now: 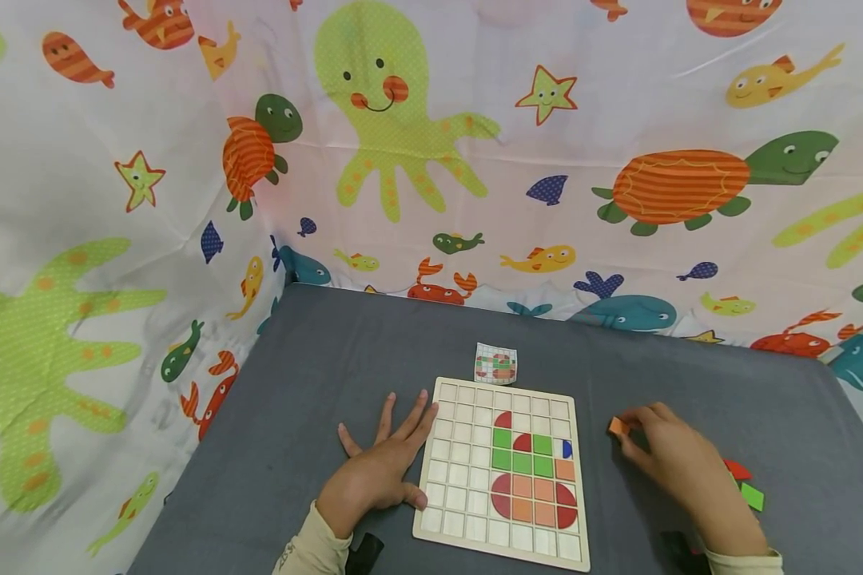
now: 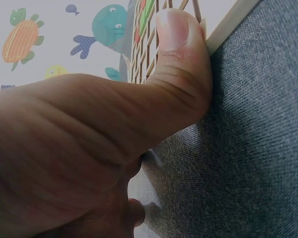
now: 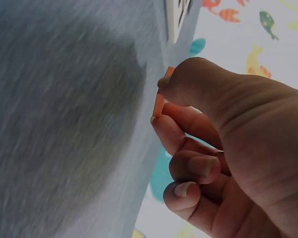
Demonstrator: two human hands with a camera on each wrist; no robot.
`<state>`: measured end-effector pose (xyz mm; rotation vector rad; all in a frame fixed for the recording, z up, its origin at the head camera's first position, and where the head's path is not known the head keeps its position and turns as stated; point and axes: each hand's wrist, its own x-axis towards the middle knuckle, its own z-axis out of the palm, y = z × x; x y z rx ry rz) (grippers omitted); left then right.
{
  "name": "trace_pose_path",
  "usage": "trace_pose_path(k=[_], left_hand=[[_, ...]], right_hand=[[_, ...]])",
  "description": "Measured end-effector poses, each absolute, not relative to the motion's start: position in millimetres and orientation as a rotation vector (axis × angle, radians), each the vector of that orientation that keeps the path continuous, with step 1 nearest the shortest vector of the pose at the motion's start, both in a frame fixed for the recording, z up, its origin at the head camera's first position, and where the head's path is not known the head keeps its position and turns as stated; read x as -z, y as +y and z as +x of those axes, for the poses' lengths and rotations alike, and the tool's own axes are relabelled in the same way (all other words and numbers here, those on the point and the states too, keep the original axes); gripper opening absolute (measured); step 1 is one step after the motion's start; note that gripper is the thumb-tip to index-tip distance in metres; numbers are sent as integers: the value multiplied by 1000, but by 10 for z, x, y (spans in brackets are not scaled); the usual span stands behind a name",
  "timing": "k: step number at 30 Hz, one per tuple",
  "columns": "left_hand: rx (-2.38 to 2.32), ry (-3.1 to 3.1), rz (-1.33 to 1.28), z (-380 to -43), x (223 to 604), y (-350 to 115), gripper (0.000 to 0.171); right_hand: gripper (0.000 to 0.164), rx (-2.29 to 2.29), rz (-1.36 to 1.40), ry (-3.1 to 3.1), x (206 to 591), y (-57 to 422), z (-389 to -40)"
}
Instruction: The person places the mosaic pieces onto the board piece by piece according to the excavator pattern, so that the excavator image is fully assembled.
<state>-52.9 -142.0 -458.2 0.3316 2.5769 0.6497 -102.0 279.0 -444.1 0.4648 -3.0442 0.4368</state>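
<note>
My right hand pinches an orange square tile between thumb and fingertips, to the right of a wooden grid board. In the right wrist view the orange tile is seen edge-on, held above the grey cloth. My left hand lies at the board's left edge with fingers spread; in the left wrist view its thumb touches the board's rim. Green squares, orange squares, red rounded pieces and a blue half-round piece sit in the grid's right-hand cells.
A small printed pattern card lies just beyond the board's far edge. Partly behind my right forearm are a loose green tile and a red piece on the grey cloth. A sea-animal curtain stands behind.
</note>
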Motion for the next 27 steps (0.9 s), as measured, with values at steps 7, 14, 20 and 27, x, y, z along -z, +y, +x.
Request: trace_pose_path(k=[7,14,20,27], left_hand=[[-645,2588,332,-516,4527,-1411,139],[-661,2579,330,-527,4582,-1415,139],[-685,2600,346,-542,4711,-1443,142],[-654,2596,324,-516,4551,-1408,138]], right_hand=[[30,-441,580,-3041,4381,2432,-1082],[30,-444,714,-3024,4350,2103,-1127],[29,-463,823,-3009,4367,1896,-1144],[30,-442,874,-3017,4411,1749,-1162]])
